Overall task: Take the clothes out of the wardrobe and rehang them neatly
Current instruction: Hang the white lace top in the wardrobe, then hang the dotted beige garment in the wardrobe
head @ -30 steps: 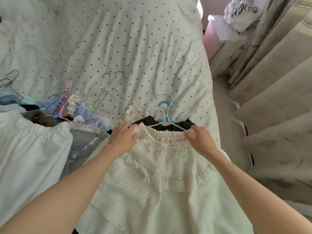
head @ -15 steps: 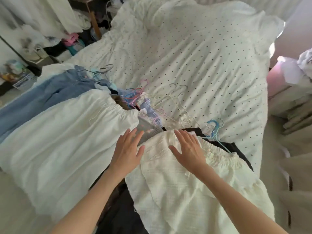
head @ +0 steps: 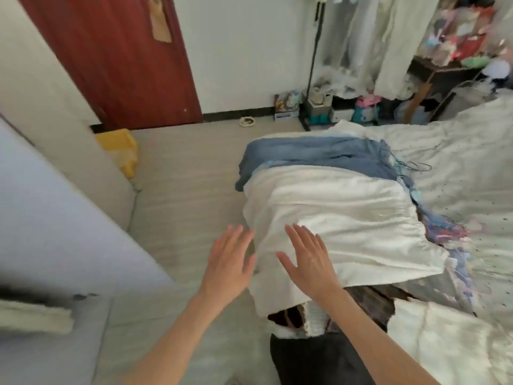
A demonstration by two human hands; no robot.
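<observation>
A pile of clothes lies over the near edge of the bed. A smooth white garment [head: 347, 218] is on top, with blue denim [head: 311, 154] behind it and dark clothes [head: 319, 359] hanging down below. A cream ruffled garment [head: 449, 340] lies at the lower right. Tangled coloured hangers [head: 449, 232] poke out at the pile's right. My right hand [head: 311, 259] is flat with straight fingers over the white garment's lower left corner. My left hand [head: 227, 262] hovers with spread fingers just left of the pile, over the floor, holding nothing.
The polka-dot duvet [head: 466, 162] covers the bed on the right. A red-brown door [head: 116, 56] stands at the back left, a yellow bin [head: 122, 151] on the floor beside it. A pale wardrobe panel [head: 50, 218] fills the left. Hanging clothes and clutter [head: 374, 79] line the far wall.
The view has swung left from the bed toward the floor and door. Both hands let go of the cream garment's waistband and moved left, fingers straight, to the white garment's edge.
</observation>
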